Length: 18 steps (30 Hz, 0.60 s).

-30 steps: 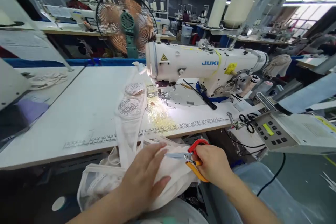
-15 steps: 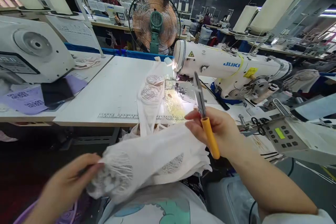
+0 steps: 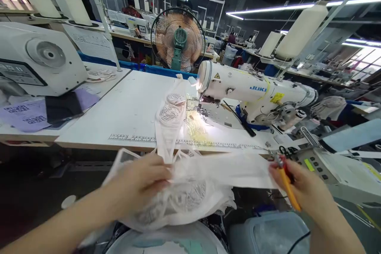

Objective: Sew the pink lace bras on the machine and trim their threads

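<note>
My left hand, fingers closed, grips the upper edge of a white bra piece with lace cups over my lap. From there a plain white fabric strip stretches right to my right hand, whose fingertips pinch its end. In that same hand is an orange-handled metal tool, which looks like scissors; its blades are partly hidden and blurred. Another white lace bra piece lies on the sewing table, its lower part hanging over the front edge, left of the sewing machine's needle area.
A white JUKI sewing machine stands at the table's right, a black-handled tool beside it. A control box sits at the right edge. Behind is a large fan. A dark phone-like slab lies on purple papers. Below is a grey bin.
My right hand has moved right and down with the orange-handled tool and now pulls the fabric strip out. My left hand has moved right and up along the bra piece. The view has tilted up slightly.
</note>
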Each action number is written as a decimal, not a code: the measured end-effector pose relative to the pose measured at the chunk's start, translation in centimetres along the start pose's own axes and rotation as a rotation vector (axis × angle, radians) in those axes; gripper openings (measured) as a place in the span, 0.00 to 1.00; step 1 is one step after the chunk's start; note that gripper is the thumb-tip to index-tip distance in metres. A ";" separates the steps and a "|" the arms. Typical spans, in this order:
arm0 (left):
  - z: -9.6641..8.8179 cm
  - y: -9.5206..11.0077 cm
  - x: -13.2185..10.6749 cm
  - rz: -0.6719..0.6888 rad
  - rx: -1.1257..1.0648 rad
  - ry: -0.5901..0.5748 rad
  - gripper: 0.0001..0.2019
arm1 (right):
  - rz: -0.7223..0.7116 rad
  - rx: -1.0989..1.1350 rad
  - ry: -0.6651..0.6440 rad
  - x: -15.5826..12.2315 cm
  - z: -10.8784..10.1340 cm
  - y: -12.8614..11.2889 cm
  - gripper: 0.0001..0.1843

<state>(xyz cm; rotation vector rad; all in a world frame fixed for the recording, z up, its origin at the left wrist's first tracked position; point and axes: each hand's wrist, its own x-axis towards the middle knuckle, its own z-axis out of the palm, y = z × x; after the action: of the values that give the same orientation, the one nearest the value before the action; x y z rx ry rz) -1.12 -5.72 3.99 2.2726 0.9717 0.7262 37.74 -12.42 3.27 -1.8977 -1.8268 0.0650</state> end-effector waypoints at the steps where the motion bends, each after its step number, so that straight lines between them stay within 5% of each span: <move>1: 0.9 -0.2 1.4 0.066 0.067 -0.143 0.08 | 0.030 -0.122 -0.078 -0.6 0.1 1.6 0.15; 3: 1.8 -1.4 4.4 0.066 0.173 -0.125 0.12 | 0.067 -0.280 -0.232 -1.3 0.8 3.9 0.13; 5: 1.3 -3.4 7.4 0.016 0.270 0.054 0.14 | 0.046 -0.328 -0.291 -1.4 1.8 4.5 0.14; 9: -1.4 -8.3 11.8 0.009 0.358 0.203 0.17 | -0.062 -0.280 -0.222 0.3 4.2 1.2 0.16; 13: -2.2 -11.2 12.3 0.081 0.439 0.196 0.18 | -0.137 -0.048 -0.265 3.2 6.7 -4.2 0.13; 18: -1.8 -11.6 10.0 0.174 0.533 0.214 0.17 | -0.135 0.414 -0.352 7.6 9.8 -9.3 0.10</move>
<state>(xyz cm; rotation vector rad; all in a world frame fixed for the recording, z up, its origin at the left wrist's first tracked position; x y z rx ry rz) -1.80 9.20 0.06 2.8116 1.1878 0.8793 26.29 -2.33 0.53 -1.5376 -1.9695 0.7136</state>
